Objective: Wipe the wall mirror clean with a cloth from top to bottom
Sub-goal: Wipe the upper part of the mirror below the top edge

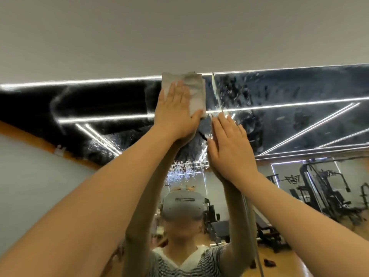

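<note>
You had your left hand (175, 108) spread flat, fingers straight, pressing the cloth (191, 90) against the wall mirror (289, 108) right at its top edge, where the glass met the pale wall (179, 33). Your right hand (229, 144) lay open and empty on the glass just beside the vertical seam (216, 92) between panels, bracing rather than wiping. This looked like the very start of the top-to-bottom pass; the next move called for drawing the cloth straight down with even pressure, keeping the palm flat. Droplets or smears speckled the glass to the right of the seam. How much of the cloth lay under your palm was hidden, the mirror's lower edge was cut off, and the reflected gym machines (319, 186) were too blurred to make out
</note>
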A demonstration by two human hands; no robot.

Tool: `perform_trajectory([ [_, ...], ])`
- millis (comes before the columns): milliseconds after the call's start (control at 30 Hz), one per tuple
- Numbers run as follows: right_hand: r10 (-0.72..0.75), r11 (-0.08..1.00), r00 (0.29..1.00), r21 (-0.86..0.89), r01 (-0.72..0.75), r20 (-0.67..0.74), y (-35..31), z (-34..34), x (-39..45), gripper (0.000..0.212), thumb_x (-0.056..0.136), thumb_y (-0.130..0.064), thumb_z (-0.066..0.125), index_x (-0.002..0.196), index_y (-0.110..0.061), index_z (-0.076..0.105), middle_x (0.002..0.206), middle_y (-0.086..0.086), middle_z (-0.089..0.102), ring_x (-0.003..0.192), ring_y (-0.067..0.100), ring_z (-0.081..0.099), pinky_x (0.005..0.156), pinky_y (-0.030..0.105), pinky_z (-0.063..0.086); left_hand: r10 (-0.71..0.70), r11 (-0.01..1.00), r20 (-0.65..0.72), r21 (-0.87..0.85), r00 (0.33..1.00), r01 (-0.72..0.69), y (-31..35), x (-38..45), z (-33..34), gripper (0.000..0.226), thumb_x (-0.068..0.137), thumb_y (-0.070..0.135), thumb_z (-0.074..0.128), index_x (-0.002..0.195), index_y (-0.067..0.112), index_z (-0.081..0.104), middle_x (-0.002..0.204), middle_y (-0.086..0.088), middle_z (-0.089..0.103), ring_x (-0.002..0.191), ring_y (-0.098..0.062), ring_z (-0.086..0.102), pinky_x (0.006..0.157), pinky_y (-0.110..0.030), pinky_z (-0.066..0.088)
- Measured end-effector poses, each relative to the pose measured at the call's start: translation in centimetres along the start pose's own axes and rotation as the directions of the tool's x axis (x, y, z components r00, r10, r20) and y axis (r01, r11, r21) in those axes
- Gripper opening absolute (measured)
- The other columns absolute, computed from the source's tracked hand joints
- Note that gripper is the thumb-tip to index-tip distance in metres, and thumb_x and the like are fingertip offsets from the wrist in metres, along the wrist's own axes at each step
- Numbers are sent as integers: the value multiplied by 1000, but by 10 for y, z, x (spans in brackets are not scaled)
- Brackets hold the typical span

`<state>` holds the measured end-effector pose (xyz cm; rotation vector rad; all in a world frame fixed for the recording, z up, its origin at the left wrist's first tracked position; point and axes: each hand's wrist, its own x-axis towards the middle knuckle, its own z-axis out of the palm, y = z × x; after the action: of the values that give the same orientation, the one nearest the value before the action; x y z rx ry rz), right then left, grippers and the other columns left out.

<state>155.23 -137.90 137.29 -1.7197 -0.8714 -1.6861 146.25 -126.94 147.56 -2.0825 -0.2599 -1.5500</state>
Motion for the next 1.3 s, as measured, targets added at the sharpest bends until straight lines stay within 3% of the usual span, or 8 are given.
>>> perform_trajectory([
  [300,-16,1000,1000,24,16,-1,5,-3,3,64,94,-39,26,150,-8,31,157,9,28,147,23,21,118,36,11,-36,997,26,-74,999,38,30,11,-3,72,101,53,20,155,12,-6,161,-12,-15,148,-26,-17,117,-47,-12],
  [400,-1,972,998,233,15,-57,9,-12,6,53,95,-28,35,143,-7,44,147,8,44,136,17,37,113,21,18,-12,996,36,-90,999,15,31,12,-2,73,101,54,21,155,12,-8,161,-12,-17,148,-26,-18,116,-47,-12],
  [467,35,916,991,400,21,-133,10,-14,8,37,99,-16,39,131,-9,54,122,2,58,109,2,48,98,3,28,7,991,47,-133,999,-1,36,8,1,74,101,54,23,155,15,-7,161,-11,-16,148,-26,-19,117,-47,-12],
  [533,136,862,974,505,-26,-182,8,-18,13,28,102,-11,39,123,-13,57,107,-9,55,89,-6,48,84,3,36,34,985,56,-169,998,-24,45,3,3,73,100,54,24,155,17,-5,162,-10,-14,148,-26,-18,118,-47,-11],
  [600,217,836,957,542,-82,-191,3,-22,21,33,104,-12,37,131,-13,55,114,-13,52,97,-3,50,81,-1,33,67,970,63,-240,996,-51,50,-2,-2,69,101,50,25,156,18,-2,162,-10,-11,148,-25,-15,119,-45,-10],
  [800,10,979,999,202,-18,40,-9,-27,56,41,102,-17,41,141,-6,45,142,11,47,125,26,46,102,33,34,-49,914,-121,-405,991,-4,14,-43,-20,57,102,28,33,154,14,18,163,-7,9,150,-22,4,119,-37,-4],
  [1100,67,996,994,-67,-61,84,-39,-10,102,54,104,-30,27,153,-6,19,160,15,16,147,33,9,120,46,12,-145,962,-70,-241,987,124,-49,-134,-3,63,100,35,37,156,16,13,163,-5,4,150,-20,-5,118,-37,-10],
  [1300,54,986,998,-158,-47,37,-91,13,112,55,105,-30,20,154,-7,12,161,17,11,148,34,5,118,48,-2,-196,952,-68,-251,978,173,-86,-155,12,67,93,39,25,155,17,15,163,-5,8,150,-20,-2,117,-35,-8],
])
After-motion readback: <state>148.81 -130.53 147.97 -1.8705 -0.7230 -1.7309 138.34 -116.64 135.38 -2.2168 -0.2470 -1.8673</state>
